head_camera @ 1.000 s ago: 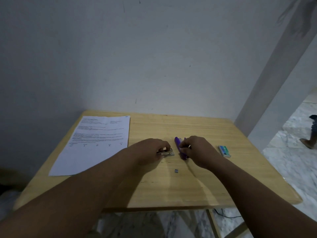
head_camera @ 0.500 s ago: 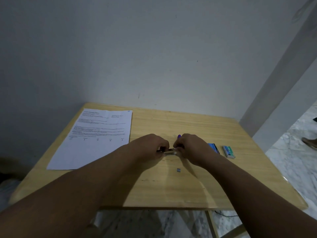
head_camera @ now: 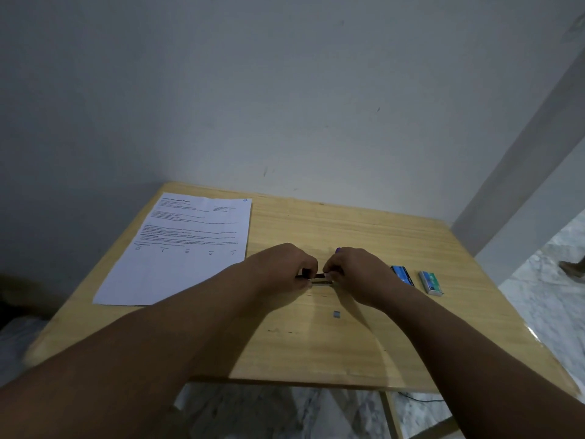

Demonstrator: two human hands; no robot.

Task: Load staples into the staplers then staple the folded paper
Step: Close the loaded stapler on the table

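Small stapler [head_camera: 321,279] at table [head_camera: 348,229] centre, long axis left-right, pinched between left hand [head_camera: 281,267] and right hand [head_camera: 354,269]. Both hands equally near. Paper [head_camera: 180,248] lies unfolded, well left. Staple boxes [head_camera: 432,282] right.

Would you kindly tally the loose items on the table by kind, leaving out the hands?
Printed paper sheet: 1
Small metal stapler, gripped by the fingers of both hands: 1
Purple stapler, only its tip visible behind the right hand: 1
Staple boxes, one blue and one green: 2
Small grey staple piece: 1
Total: 6
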